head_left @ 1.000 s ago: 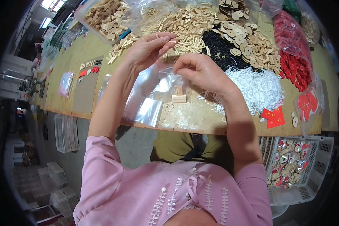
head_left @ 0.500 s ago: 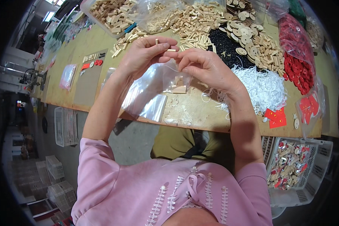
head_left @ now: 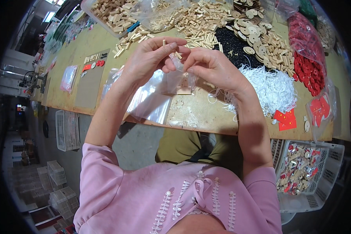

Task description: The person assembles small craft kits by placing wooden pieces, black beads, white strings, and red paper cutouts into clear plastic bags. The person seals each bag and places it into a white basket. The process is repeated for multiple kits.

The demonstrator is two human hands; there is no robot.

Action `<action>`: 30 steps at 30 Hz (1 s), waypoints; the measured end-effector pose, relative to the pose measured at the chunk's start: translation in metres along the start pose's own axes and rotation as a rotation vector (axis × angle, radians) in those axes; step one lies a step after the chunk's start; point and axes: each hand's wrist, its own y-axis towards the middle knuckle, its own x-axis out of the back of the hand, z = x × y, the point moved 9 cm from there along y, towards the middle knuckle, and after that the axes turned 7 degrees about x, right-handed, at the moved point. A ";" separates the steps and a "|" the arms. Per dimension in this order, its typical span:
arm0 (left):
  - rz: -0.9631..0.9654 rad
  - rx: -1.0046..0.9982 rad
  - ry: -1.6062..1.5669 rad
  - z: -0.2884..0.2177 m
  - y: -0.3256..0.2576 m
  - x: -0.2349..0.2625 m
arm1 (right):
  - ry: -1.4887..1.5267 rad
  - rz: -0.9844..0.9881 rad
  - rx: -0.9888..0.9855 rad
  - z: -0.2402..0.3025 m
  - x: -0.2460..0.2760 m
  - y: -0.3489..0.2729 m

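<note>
Two bare hands at a clear bag, upper centre of frame

Left hand: fingers curled, grasping small wooden sticks. One stick stands up above the thumb, one slants at the fingertips; any others inside the palm are hidden.

Right hand: thumb and forefinger pinched on the upper edge of the clear bag; remaining fingers folded, partly out of sight.

Clear bag: centre of frame, below the fingertips. Its outline is faint against the table; whether the left fingers touch it cannot be told.

Pale wooden block: seen at the bag's lower end; inside or behind the film, hard to say.

Flat plastic sleeves: a glossy stack left of the bag, partly covered by the left forearm.

White cords: tangled heap, right of centre, its near edge behind the right wrist.

Black parts: pile at upper right, shapes too small to make out.

Wooden discs: above and beside the black pile.

Red discs: right side, spilling from a plastic bag.

Red cards: overlapping, near the table's edge.

White crate: lower right, holding filled packets; their contents blur together.

Plastic tub: upper left, cut off by the frame, wooden pieces within.
</note>
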 end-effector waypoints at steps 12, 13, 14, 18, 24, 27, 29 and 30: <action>-0.093 -0.147 0.171 -0.008 0.005 0.026 | 0.076 0.000 -0.047 -0.009 0.002 0.001; -0.138 -0.148 0.204 -0.005 0.009 0.034 | 0.085 -0.005 -0.027 -0.007 0.002 0.002; -0.150 -0.132 0.238 -0.001 0.014 0.038 | 0.093 -0.011 -0.007 -0.006 0.003 0.003; -0.128 -0.101 0.312 0.017 0.042 0.035 | 0.127 -0.036 0.003 -0.003 0.007 0.002; -0.176 -0.262 0.460 0.034 0.087 0.029 | 0.005 -0.050 0.110 0.059 -0.004 -0.007; -0.124 -0.298 0.398 0.033 0.105 0.024 | 0.001 -0.007 0.329 0.114 -0.014 -0.039; -0.090 -0.286 0.463 0.022 0.108 -0.003 | -0.231 -0.031 0.267 0.103 -0.009 -0.064; -0.060 -0.269 0.492 0.021 0.111 -0.017 | -0.290 -0.037 0.216 0.096 -0.008 -0.079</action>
